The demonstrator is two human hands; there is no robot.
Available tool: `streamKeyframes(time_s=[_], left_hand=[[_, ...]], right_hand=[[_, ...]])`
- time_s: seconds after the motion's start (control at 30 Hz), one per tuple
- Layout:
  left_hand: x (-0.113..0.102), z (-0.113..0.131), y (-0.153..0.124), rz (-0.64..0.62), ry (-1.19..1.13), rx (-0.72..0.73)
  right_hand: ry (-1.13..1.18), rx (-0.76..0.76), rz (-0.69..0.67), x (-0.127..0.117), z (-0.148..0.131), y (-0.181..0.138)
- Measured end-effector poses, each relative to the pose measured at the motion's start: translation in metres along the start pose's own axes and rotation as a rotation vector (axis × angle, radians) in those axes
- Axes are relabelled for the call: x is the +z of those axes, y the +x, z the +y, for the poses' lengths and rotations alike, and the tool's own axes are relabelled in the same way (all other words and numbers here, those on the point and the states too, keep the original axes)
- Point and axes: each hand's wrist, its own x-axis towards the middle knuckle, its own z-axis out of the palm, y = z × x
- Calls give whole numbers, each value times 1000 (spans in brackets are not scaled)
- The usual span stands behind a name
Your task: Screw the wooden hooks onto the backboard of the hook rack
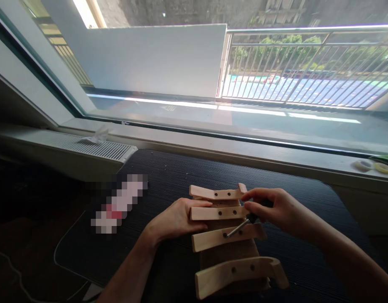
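A wooden rack (228,248) with several curved, hook-ended slats lies on the dark table. Each slat has two dark screw holes along its face. My left hand (183,216) grips the second slat from the back near its left end, thumb on top and fingers underneath. My right hand (272,206) is closed round the dark handle of a screwdriver (239,226). The metal shaft slants down to the left, and its tip is at the left hole of the third slat (209,241). Whether the tip sits in a screw head is too small to tell.
The dark wood-grained table (168,172) stands against a window sill (212,145). A blurred pink-white item (127,202) lies at its left. Beyond it are a white radiator (95,145) with crumpled plastic (100,135) on top. Tape rolls (383,168) sit on the sill at right.
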Motion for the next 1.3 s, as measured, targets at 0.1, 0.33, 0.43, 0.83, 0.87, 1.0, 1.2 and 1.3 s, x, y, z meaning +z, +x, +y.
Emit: streamKeyframes(time_s=[0.1, 0.33, 0.43, 0.83, 0.87, 1.0, 1.2, 1.3], left_hand=[[0, -1, -1, 16, 33, -53], [-5, 5, -7, 102, 110, -90], [-5, 7, -8, 147, 133, -110], [-5, 10, -12, 79, 114, -90], [-5, 11, -13, 72, 119, -90], [-8, 9, -14, 70, 147, -69], [-6, 3, -11, 63, 127, 18], [-4, 1, -10, 74, 133, 47]], right_hand=[[43, 32, -28, 0, -5, -3], [351, 237, -25, 1, 30, -29], [467, 334, -147, 10, 38, -40], [414, 258, -211, 23, 37, -43], [371, 250, -201, 18, 39, -45], [89, 180, 4, -8, 30, -52], [-450, -204, 23, -11, -38, -36], [-706, -256, 7, -1, -59, -26]])
